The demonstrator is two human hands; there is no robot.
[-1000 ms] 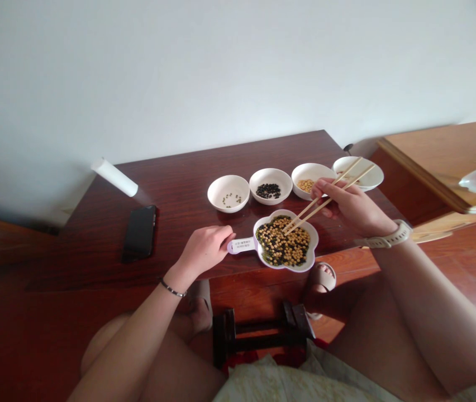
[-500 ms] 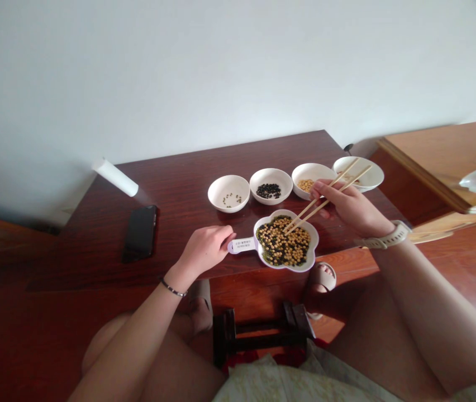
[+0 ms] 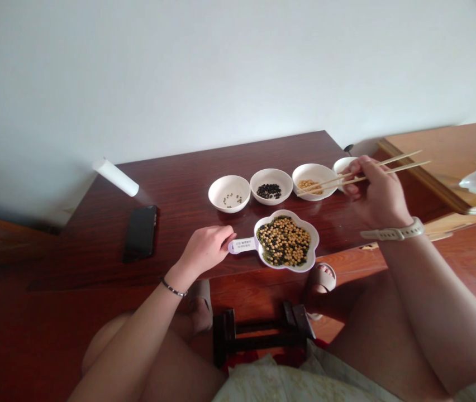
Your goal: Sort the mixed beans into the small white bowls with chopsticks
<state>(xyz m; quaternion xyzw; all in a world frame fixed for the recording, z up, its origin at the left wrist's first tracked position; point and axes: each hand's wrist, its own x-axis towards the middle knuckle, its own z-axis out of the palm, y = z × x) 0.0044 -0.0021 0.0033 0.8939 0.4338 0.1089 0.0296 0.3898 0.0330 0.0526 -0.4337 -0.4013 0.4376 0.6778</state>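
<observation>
My left hand [image 3: 204, 249] grips the label-bearing handle [image 3: 243, 245] of a white flower-shaped dish [image 3: 314, 240] filled with yellow soybeans over dark green and black beans. My right hand [image 3: 376, 187] is shut on a pair of wooden chopsticks [image 3: 330, 181], their tips over a white bowl of yellow soybeans [image 3: 310, 166]. Whether the tips hold a bean I cannot tell. That hand partly hides a fourth white bowl [image 3: 341, 163]. To the left stand a white bowl of green beans [image 3: 229, 204] and a white bowl of black beans [image 3: 271, 174].
All of this stands on a dark reddish-brown wooden table [image 3: 171, 206], with a black phone [image 3: 141, 233] and a white tube [image 3: 116, 177] at its left. A wooden cabinet top [image 3: 439, 145] lies to the right; a low dark stool [image 3: 258, 335] stands below.
My right hand has moved right and away from the flower-shaped dish, bringing the chopstick tips from above that dish to the yellow soybean bowl. My left hand has not moved.
</observation>
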